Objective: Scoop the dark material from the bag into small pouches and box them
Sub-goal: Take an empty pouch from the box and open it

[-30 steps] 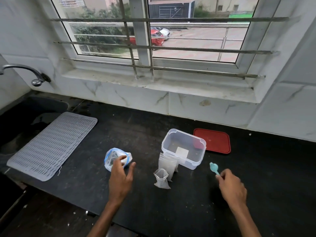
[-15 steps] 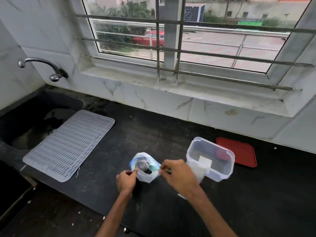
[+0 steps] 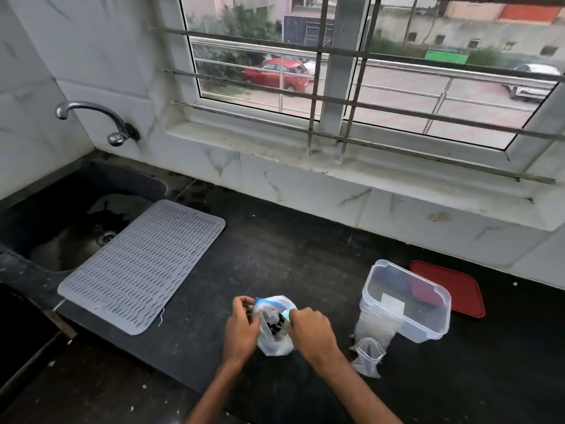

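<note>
Right now I am steadying one bag (image 3: pixel 275 342) on the counter (image 3: pixel 305 255) between both hands. My left hand (image 3: pixel 241 327) is pinching its left rim, and my right hand (image 3: pixel 312 330) is curling round one teal scoop (image 3: pixel 286 316), dipping it into the dark material (image 3: pixel 275 325). One open pouch (image 3: pixel 368 356) is standing mouth-up just right of my right hand, the nearer one. Behind it a sheaf of pouches (image 3: pixel 374 327), too many for me to count, is leaning on one clear box (image 3: pixel 428 327) beside one red lid (image 3: pixel 455 289).

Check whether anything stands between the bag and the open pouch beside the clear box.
Nothing visible does. The bag, gripped by the left hand, and the small pouch stand apart on the counter. Only the right hand, holding the teal scoop at the bag's mouth, lies between them.
</note>
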